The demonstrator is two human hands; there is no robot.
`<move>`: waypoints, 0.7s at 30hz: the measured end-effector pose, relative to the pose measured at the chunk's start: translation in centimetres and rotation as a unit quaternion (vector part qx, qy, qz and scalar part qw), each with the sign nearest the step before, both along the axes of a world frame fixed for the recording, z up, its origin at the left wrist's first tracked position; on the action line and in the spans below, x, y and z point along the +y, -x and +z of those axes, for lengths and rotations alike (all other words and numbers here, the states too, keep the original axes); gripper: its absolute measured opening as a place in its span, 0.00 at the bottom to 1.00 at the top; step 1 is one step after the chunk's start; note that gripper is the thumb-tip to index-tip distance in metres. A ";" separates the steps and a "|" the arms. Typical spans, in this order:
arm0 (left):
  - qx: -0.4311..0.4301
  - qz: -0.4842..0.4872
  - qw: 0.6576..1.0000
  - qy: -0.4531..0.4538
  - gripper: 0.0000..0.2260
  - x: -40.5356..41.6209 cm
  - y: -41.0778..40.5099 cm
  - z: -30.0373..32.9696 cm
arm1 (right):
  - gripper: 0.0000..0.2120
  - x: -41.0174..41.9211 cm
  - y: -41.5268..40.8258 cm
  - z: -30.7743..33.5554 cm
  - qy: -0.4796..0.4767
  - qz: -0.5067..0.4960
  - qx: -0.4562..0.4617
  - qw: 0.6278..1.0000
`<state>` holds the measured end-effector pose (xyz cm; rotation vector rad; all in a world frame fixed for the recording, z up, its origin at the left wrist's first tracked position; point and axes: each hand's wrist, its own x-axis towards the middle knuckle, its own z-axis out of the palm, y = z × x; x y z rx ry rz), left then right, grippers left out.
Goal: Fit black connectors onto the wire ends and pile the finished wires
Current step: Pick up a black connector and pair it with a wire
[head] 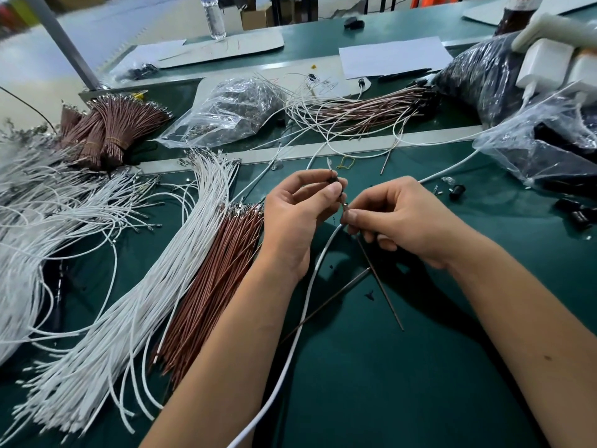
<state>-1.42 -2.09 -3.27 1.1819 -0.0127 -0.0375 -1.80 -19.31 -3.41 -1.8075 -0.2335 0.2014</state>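
My left hand [300, 215] pinches a small black connector [332, 181] between thumb and fingertips above the green mat. My right hand [397, 218] pinches the metal-tipped ends of a white wire [310, 276] and a brown wire [379, 282] just below that connector. The white wire trails down toward me between my forearms. The brown wire slants down to the right onto the mat. A pile of wires with black connectors fitted [365, 108] lies at the back centre.
Loose white wires [135, 286] and brown wires [213, 286] lie in bundles to the left. Tied brown bundles [103, 130] sit back left. A clear bag of parts [232, 108] lies behind, black connectors [457, 190] and more bags [549, 140] to the right.
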 end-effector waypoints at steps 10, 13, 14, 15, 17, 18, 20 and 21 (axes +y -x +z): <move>-0.033 0.012 0.999 -0.015 0.08 -0.1 0.0 -0.2 | 0.08 0.8 0.2 -0.3 -0.037 -0.061 -0.058 0.996; -0.038 0.013 0.999 -0.018 0.09 -0.1 0.0 -0.2 | 0.07 0.7 0.2 -0.1 -0.017 -0.057 -0.075 0.995; -0.040 0.014 0.999 -0.021 0.08 -0.1 0.0 -0.2 | 0.07 0.7 0.2 -0.1 -0.008 -0.054 -0.081 0.995; -0.043 0.014 0.999 -0.024 0.08 -0.1 0.0 -0.2 | 0.07 0.8 0.2 -0.1 -0.001 -0.052 -0.084 0.995; -0.047 0.018 0.998 -0.028 0.08 -0.1 0.0 -0.2 | 0.07 0.8 0.2 0.0 0.012 -0.050 -0.088 0.995; -0.048 0.022 0.998 -0.029 0.08 -0.1 0.0 -0.2 | 0.07 0.8 0.2 -0.1 0.017 -0.048 -0.089 0.995; -0.049 0.027 0.998 -0.027 0.08 0.0 -0.1 -0.2 | 0.08 0.9 0.1 -0.1 0.027 -0.048 -0.090 0.994; -0.049 0.028 0.998 -0.025 0.09 0.0 -0.1 -0.2 | 0.08 0.9 0.1 -0.1 0.031 -0.047 -0.091 0.994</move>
